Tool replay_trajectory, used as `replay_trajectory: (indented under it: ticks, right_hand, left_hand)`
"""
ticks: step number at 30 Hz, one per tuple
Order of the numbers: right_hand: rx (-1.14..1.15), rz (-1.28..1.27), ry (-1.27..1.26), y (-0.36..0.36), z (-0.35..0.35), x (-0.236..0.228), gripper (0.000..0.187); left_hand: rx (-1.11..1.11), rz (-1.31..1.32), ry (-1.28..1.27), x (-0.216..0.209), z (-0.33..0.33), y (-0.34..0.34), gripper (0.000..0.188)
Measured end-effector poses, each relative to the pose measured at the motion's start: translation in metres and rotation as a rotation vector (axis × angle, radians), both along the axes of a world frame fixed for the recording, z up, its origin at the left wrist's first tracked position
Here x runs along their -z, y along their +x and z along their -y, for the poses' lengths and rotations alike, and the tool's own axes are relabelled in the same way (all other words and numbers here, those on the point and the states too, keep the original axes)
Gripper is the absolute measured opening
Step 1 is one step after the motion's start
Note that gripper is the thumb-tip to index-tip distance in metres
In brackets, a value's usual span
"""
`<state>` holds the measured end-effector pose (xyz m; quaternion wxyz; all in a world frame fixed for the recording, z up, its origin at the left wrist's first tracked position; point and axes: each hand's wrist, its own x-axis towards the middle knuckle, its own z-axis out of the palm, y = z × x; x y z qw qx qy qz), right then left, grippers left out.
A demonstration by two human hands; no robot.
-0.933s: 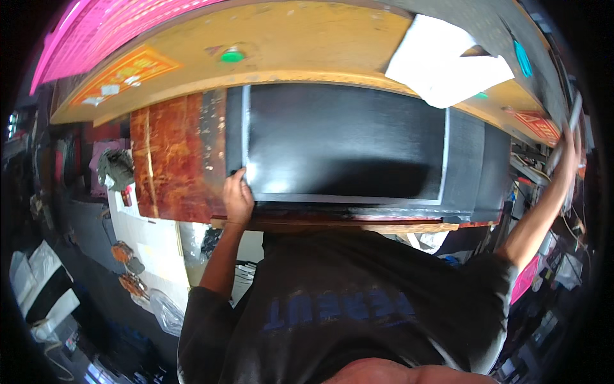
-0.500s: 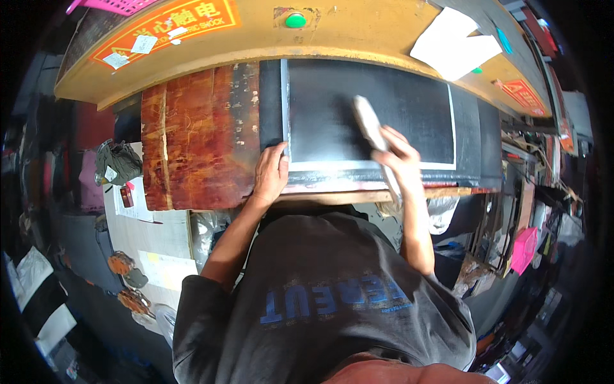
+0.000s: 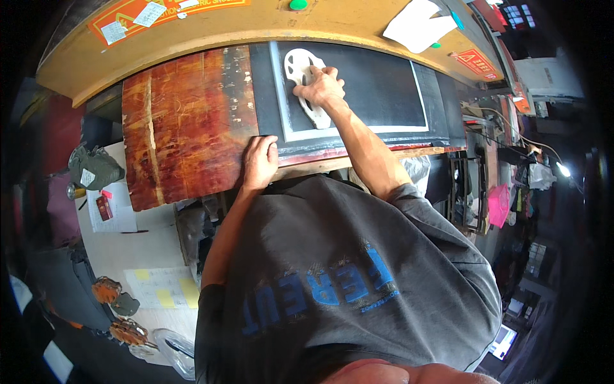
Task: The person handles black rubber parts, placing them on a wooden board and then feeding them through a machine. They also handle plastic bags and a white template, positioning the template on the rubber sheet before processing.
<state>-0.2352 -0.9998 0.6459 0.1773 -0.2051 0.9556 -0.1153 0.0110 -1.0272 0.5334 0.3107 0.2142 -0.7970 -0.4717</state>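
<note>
My right hand grips a flat, cream-white elongated piece with cut-out openings, its fingers over the middle. The piece is at the left end of a black sheet bordered by a pale line; whether it touches the sheet or hangs just above cannot be told. My left hand rests with curled fingers at the front edge, where the worn red-brown board meets the dark pad. What lies under those fingers is hidden.
A yellow machine beam crosses behind the work, with a green button and white paper on it. To the left, a pale table bears a dark green cap-like cloth item, papers and gloves. A pink container stands right.
My right hand has carried the white piece leftward and turned it from edge-on to flat. My left hand has slid slightly toward me, off the sheet's left border. The view has shifted.
</note>
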Motion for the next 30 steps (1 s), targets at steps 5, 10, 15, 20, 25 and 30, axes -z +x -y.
replay_trajectory:
  ticks: [5,10,15,20,25,30]
  right_hand:
    - [-0.023,-0.043,0.067,-0.002,0.007,0.002,0.091]
    - [0.011,-0.022,-0.021,-0.005,0.01,0.001,0.091]
    - [-0.018,-0.034,0.027,-0.005,0.012,-0.002,0.088]
    - [0.006,-0.025,0.006,-0.003,0.013,0.0,0.086]
    - [-0.017,-0.038,-0.012,-0.01,0.007,0.007,0.075]
    - [-0.117,-0.002,-0.127,-0.022,-0.01,0.013,0.076]
  left_hand:
    - [0.034,-0.026,0.034,0.004,0.006,0.0,0.017]
    - [0.05,-0.056,0.054,0.005,0.01,-0.001,0.016]
    - [0.057,-0.03,0.111,0.004,0.011,0.001,0.016]
    - [0.069,-0.034,0.121,0.003,0.011,0.001,0.015]
    - [0.103,-0.011,0.203,0.007,0.015,0.001,0.014]
    - [0.097,-0.069,0.142,0.013,0.021,0.0,0.012]
